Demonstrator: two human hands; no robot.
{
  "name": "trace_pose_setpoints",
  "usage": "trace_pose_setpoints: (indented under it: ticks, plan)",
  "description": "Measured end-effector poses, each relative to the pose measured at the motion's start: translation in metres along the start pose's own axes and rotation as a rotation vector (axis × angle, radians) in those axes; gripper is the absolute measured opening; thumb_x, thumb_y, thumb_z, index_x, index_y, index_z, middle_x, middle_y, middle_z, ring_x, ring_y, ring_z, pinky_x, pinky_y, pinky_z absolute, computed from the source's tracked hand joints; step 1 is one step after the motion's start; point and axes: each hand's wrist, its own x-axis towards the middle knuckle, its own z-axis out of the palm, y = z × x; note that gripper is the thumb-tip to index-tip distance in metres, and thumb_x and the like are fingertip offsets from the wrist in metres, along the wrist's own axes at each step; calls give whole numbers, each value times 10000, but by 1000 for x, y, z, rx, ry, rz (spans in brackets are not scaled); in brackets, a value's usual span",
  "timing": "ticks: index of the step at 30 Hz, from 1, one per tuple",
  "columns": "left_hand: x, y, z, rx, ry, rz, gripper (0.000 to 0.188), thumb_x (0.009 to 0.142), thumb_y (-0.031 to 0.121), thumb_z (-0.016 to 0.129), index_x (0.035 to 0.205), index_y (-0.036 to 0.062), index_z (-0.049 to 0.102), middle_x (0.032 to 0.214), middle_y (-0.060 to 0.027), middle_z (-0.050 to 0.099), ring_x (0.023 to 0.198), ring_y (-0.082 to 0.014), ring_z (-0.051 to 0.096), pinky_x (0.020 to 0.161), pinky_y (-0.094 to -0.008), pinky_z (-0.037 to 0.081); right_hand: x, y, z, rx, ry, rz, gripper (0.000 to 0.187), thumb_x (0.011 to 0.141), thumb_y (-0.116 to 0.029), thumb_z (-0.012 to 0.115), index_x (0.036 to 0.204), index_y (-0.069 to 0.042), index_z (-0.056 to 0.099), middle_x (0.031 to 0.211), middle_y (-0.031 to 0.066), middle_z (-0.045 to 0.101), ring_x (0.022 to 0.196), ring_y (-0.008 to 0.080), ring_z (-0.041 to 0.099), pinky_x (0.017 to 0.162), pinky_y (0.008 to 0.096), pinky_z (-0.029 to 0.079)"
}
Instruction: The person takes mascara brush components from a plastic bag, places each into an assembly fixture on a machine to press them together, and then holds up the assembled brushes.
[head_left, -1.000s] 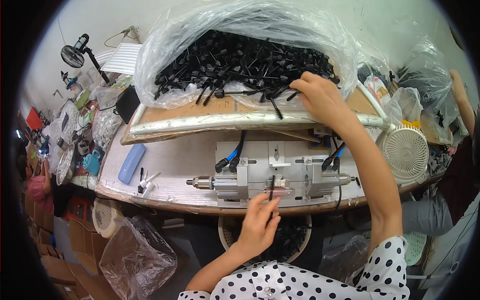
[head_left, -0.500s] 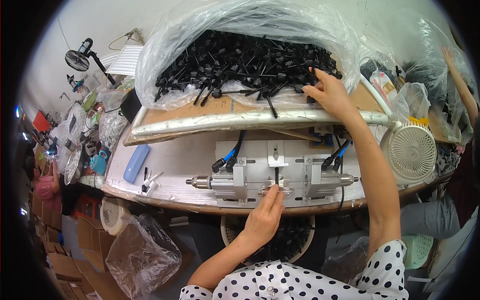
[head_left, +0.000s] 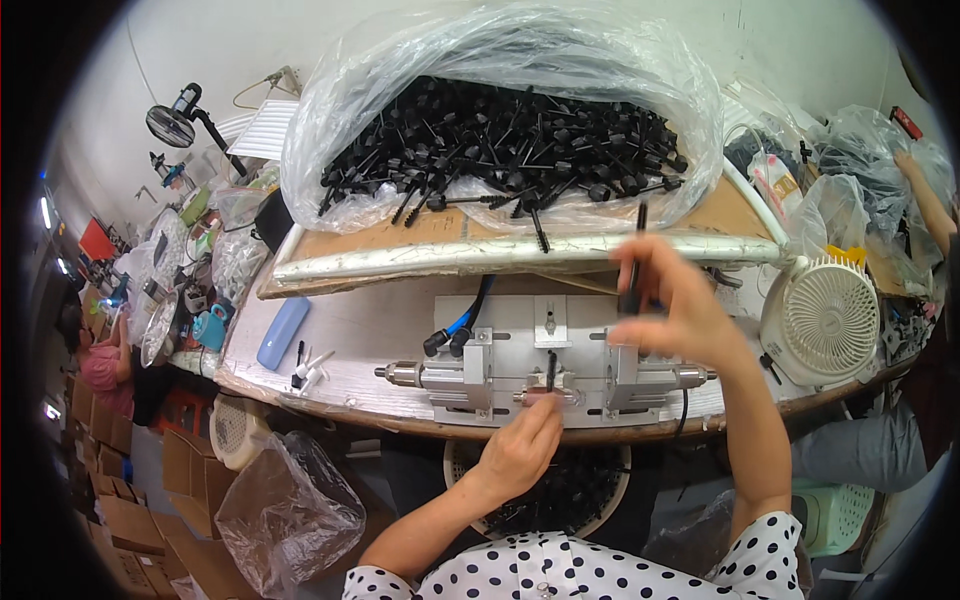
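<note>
My right hand [head_left: 675, 305] is raised in front of the shelf, slightly blurred, with thumb and fingers closed round a black mascara wand [head_left: 641, 218] whose brush end points up. At the middle of the metal clamping fixture [head_left: 460, 385] is my left hand [head_left: 520, 447], its fingertips pinched at the lower end of another upright black mascara wand [head_left: 552, 368]. That wand's lower end is hidden by the fingers. Behind both hands, a heap of black mascara wands [head_left: 500, 150] lies in an open clear plastic bag [head_left: 302, 165] on a cardboard-lined shelf [head_left: 400, 243].
Below the bench edge sits a round basket [head_left: 625, 470] of black pieces. A white fan [head_left: 822, 318] stands at right. On the left lie a blue case [head_left: 284, 332] and small white parts [head_left: 315, 370]. Another person's arm [head_left: 925, 195] reaches into plastic bags at far right.
My right hand has come away from the heap, down toward the fixture, carrying a mascara wand. My left hand has shifted slightly lower and stays at the fixture.
</note>
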Motion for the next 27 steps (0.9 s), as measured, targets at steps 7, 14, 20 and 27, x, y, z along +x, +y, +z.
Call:
trace_pose_setpoints:
  ticks: [7, 14, 20, 27]
  plan:
    - [65, -47, -71, -205, 133, 283, 205, 687, 88, 668, 880, 39, 617, 777, -87, 576, 637, -239, 542, 553, -329, 455, -78, -10, 60, -440, -150, -326, 354, 622, -189, 738, 875, -22, 556, 729, 56, 544, 687, 211, 566, 571, 282, 464]
    - [187, -113, -71, 100, -106, 186, 195, 712, -20, 589, 895, 32, 631, 903, -105, 562, 805, -290, 558, 740, -364, 445, -66, 20, 104, -687, -170, -453, 187, 650, -137, 641, 750, -14, 543, 745, 64, 561, 934, 234, 545, 746, 313, 443]
    - [199, -118, -66, -218, -37, -64, 136, 804, 135, 601, 889, 30, 621, 815, -42, 571, 731, -148, 566, 612, -280, 451, -67, 22, 103, -767, -191, -437, 216, 649, -214, 683, 752, -63, 566, 785, 67, 578, 935, 195, 556, 683, 302, 448]
    - [160, -92, -87, -1132, 302, -529, 199, 898, 163, 470, 1001, 3, 530, 937, -69, 557, 789, -139, 580, 662, -282, 498, -57, 0, 96, -724, -338, -355, 218, 698, -220, 664, 791, -40, 585, 764, 48, 572, 854, 194, 564, 717, 296, 432]
